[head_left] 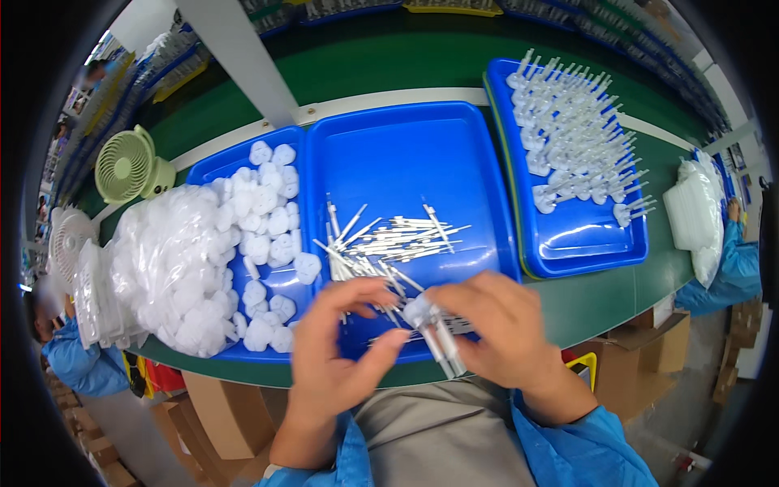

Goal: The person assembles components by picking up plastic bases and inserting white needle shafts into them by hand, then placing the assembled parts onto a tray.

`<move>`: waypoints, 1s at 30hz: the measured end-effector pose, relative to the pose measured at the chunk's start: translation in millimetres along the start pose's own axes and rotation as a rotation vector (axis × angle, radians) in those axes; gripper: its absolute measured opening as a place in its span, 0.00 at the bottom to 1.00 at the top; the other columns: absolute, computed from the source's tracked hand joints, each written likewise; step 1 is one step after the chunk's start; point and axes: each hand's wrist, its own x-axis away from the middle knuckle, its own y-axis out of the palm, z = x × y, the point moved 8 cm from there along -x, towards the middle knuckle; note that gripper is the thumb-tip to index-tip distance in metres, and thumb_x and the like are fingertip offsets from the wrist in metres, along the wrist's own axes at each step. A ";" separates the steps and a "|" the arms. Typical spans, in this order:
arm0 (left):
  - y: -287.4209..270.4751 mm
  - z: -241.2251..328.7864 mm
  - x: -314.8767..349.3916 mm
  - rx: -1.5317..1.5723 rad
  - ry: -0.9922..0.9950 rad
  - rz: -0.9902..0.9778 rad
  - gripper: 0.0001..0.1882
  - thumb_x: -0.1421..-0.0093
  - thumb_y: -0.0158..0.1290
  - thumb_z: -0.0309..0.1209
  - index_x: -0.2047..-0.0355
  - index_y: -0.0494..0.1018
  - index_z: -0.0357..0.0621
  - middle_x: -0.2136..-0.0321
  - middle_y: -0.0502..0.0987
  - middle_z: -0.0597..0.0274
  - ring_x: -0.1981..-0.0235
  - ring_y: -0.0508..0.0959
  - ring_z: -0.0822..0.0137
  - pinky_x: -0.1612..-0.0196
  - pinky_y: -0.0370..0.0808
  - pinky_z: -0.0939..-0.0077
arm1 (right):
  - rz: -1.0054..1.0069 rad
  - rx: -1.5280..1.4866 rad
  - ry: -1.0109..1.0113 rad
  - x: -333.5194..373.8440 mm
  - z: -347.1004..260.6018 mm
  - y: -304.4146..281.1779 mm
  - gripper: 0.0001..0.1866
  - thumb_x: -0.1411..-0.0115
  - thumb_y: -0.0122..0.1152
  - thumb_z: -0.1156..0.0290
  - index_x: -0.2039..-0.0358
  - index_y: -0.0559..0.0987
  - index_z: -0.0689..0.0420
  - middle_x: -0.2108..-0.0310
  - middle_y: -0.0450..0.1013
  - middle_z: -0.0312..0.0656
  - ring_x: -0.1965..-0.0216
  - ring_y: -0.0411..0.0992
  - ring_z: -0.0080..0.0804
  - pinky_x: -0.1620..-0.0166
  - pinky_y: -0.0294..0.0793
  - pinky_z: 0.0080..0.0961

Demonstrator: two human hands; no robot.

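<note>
In front of me, over the near edge of the middle blue tray (389, 134), my right hand (510, 333) is closed round a small white lobed piece with clear tube-like stems (442, 345), which point down toward my lap. Just left of it, my left hand (345, 349) has its thumb and fingers apart and curved, with nothing visible between them. Its fingertips are near the white piece. Beyond both hands, thin white sticks (398, 238) lie in a loose pile in the tray.
At left, a blue tray holds white lobed pieces (260, 199), beside a big clear bag (166, 260) of them. The right tray (584, 252) carries rows of assembled pieces with upright stems (568, 130). A green fan (126, 166) stands far left; a white bag (696, 215) lies far right. Co-workers' blue sleeves (718, 268) show.
</note>
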 end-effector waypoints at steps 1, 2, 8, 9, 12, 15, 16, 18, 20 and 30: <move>-14.9 7.2 -3.8 -0.175 0.076 0.020 0.28 0.40 0.75 0.26 0.41 0.80 0.37 0.49 0.85 0.51 0.48 0.84 0.57 0.45 0.79 0.66 | 0.031 -0.001 0.012 0.7 9.6 -11.9 0.25 0.47 0.83 0.74 0.47 0.87 0.55 0.65 0.80 0.41 0.68 0.80 0.41 0.66 0.79 0.36; -31.9 15.3 -9.8 -0.390 0.181 0.045 0.26 0.41 0.75 0.26 0.43 0.81 0.36 0.48 0.85 0.49 0.43 0.83 0.52 0.37 0.76 0.59 | 0.127 0.104 0.065 5.5 19.2 -33.1 0.25 0.45 0.83 0.74 0.46 0.86 0.56 0.62 0.83 0.44 0.67 0.81 0.42 0.65 0.80 0.36; -94.4 -7.0 -15.7 -1.038 0.133 0.208 0.27 0.36 0.66 0.21 0.35 0.78 0.41 0.34 0.77 0.43 0.33 0.76 0.39 0.27 0.69 0.48 | 0.275 0.528 0.417 53.5 129.0 -143.6 0.25 0.40 0.78 0.80 0.41 0.83 0.60 0.68 0.78 0.40 0.70 0.73 0.30 0.65 0.72 0.31; -89.7 -12.7 -14.7 -1.110 0.124 0.115 0.26 0.35 0.65 0.20 0.36 0.78 0.41 0.34 0.77 0.44 0.33 0.76 0.38 0.27 0.70 0.49 | 0.220 0.547 0.548 60.0 145.1 -149.9 0.25 0.39 0.77 0.80 0.41 0.83 0.61 0.70 0.76 0.37 0.71 0.71 0.28 0.65 0.71 0.30; -88.6 -18.5 -18.5 -0.887 0.012 0.192 0.22 0.35 0.65 0.19 0.40 0.78 0.39 0.37 0.77 0.44 0.35 0.77 0.40 0.30 0.72 0.53 | 0.292 0.506 0.670 66.0 152.4 -157.9 0.24 0.36 0.75 0.80 0.39 0.82 0.61 0.73 0.72 0.33 0.71 0.68 0.24 0.65 0.69 0.26; -93.0 -18.7 -18.8 -0.869 -0.051 0.221 0.16 0.35 0.64 0.17 0.47 0.78 0.37 0.46 0.80 0.47 0.43 0.80 0.43 0.37 0.75 0.58 | 0.496 0.422 0.641 57.3 123.4 -166.2 0.24 0.34 0.74 0.80 0.38 0.82 0.60 0.73 0.71 0.31 0.71 0.66 0.18 0.66 0.67 0.22; -94.3 -19.3 -20.1 -0.858 -0.068 0.229 0.15 0.35 0.64 0.17 0.49 0.78 0.36 0.49 0.81 0.48 0.46 0.81 0.45 0.40 0.76 0.60 | 0.574 0.391 0.609 52.7 113.4 -166.0 0.24 0.33 0.74 0.80 0.37 0.82 0.59 0.72 0.72 0.30 0.70 0.66 0.16 0.66 0.66 0.20; -95.4 -17.4 -17.9 -0.859 -0.009 0.257 0.14 0.32 0.64 0.19 0.48 0.78 0.38 0.50 0.82 0.53 0.48 0.81 0.53 0.42 0.76 0.63 | 0.603 0.341 0.537 41.9 92.3 -151.2 0.20 0.33 0.74 0.80 0.42 0.85 0.57 0.72 0.73 0.30 0.70 0.67 0.15 0.66 0.66 0.17; -93.7 -14.0 -16.9 -0.857 0.054 0.279 0.13 0.30 0.63 0.20 0.47 0.78 0.39 0.52 0.83 0.58 0.49 0.81 0.61 0.44 0.76 0.66 | 0.253 0.202 0.316 17.4 61.6 -104.0 0.14 0.34 0.75 0.80 0.48 0.86 0.57 0.75 0.74 0.34 0.72 0.72 0.23 0.65 0.72 0.20; -64.7 -13.7 -12.6 0.013 -0.061 0.265 0.11 0.21 0.55 0.21 0.41 0.76 0.31 0.46 0.87 0.46 0.45 0.88 0.62 0.44 0.87 0.69 | -0.335 0.104 0.156 13.1 27.6 24.9 0.13 0.40 0.79 0.72 0.56 0.85 0.57 0.60 0.77 0.44 0.55 0.78 0.48 0.51 0.80 0.43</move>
